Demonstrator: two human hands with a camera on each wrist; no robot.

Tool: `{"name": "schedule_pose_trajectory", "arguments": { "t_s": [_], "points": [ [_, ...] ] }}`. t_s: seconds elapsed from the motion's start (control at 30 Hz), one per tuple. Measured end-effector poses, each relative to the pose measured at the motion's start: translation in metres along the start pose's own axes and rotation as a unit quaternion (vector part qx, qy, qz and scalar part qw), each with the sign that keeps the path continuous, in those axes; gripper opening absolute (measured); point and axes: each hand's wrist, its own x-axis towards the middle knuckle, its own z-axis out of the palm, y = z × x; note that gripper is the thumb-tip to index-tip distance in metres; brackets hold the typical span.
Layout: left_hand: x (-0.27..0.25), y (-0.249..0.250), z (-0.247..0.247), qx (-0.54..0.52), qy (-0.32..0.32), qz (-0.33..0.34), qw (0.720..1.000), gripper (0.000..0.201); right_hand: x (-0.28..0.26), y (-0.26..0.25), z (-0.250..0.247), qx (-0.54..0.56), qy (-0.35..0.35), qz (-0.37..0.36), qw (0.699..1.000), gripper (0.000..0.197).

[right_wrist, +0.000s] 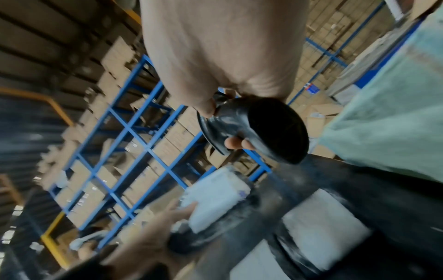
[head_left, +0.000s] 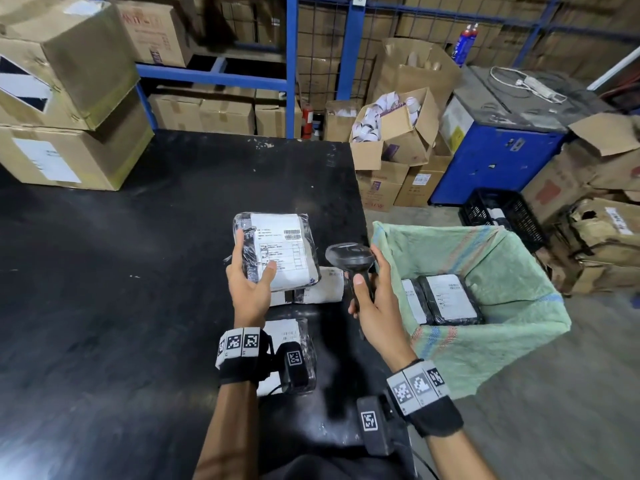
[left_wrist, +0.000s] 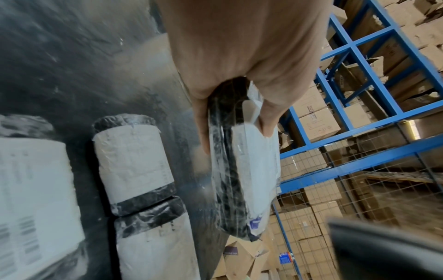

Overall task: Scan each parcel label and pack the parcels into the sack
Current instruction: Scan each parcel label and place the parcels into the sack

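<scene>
The left hand [head_left: 248, 289] pinches a flat black plastic-wrapped parcel with a white printed label [head_left: 277, 249], thumb on the label's near edge and fingers behind its left side, holding it label-up above the black table [head_left: 121, 271]. The right hand [head_left: 375, 299] curls round the grip of a black handheld barcode scanner [head_left: 351, 261], whose head sits just right of the held parcel. Under the held parcel, two more wrapped parcels [head_left: 311, 289] lie on the table, largely hidden by it; a fourth [head_left: 291, 355] is partly covered by the left wrist. Right of the table stands an open pale green woven sack [head_left: 502, 271], with two labelled black parcels [head_left: 446, 299] inside. Both wrist views are blurred, and no label print can be read.
</scene>
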Motion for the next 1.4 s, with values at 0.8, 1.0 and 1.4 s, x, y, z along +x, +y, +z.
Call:
{"name": "schedule_pose_trajectory", "arguments": {
  "t_s": [0.8,1.0,1.4],
  "points": [
    [-0.074,-0.01,-0.047,-0.061,0.011,-0.085,0.994,0.084,-0.044,0.159,0.043,-0.132,-0.079,0.203,0.967,0.059],
    [-0.072,0.0,-0.023,-0.073,-0.017,-0.089,0.993,0.084,-0.038,0.151,0.023,-0.15,-0.036,0.164,0.974,0.062],
    [-0.069,0.014,0.07,-0.087,-0.117,-0.078,0.986,0.081,0.013,0.038,-0.043,0.002,-0.061,0.031,0.998,0.064]
  ]
}}
